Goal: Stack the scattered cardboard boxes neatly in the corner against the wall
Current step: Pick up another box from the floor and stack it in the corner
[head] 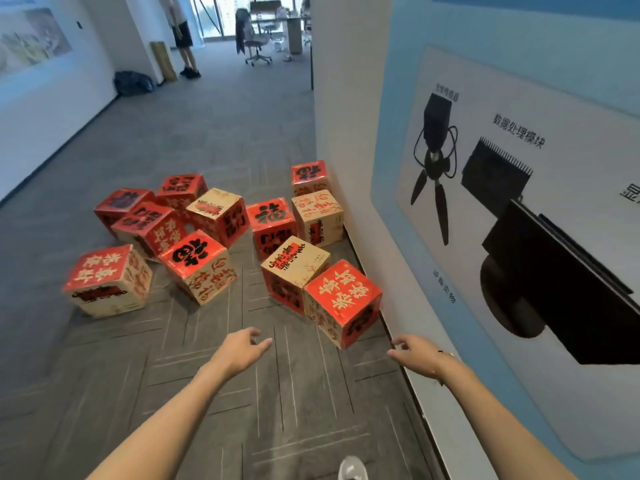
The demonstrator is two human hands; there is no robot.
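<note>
Both my arms out over the grey carpet [242, 410]. My left hand [242, 348] w/ fingers loose and spread, holding nothing; my right hand [417, 353] same, relaxed, empty, just beside the wall [346, 133] at 3 o'clock. Cardboard boxes [214, 233], red and tan w/ printed characters, lie scattered at 12 o'clock, none stacked. Nearest box [341, 301] sits tilted at approx 1 o'clock, by the wall base, apart from my fingers. Poster [519, 202] on wall, right side.
</note>
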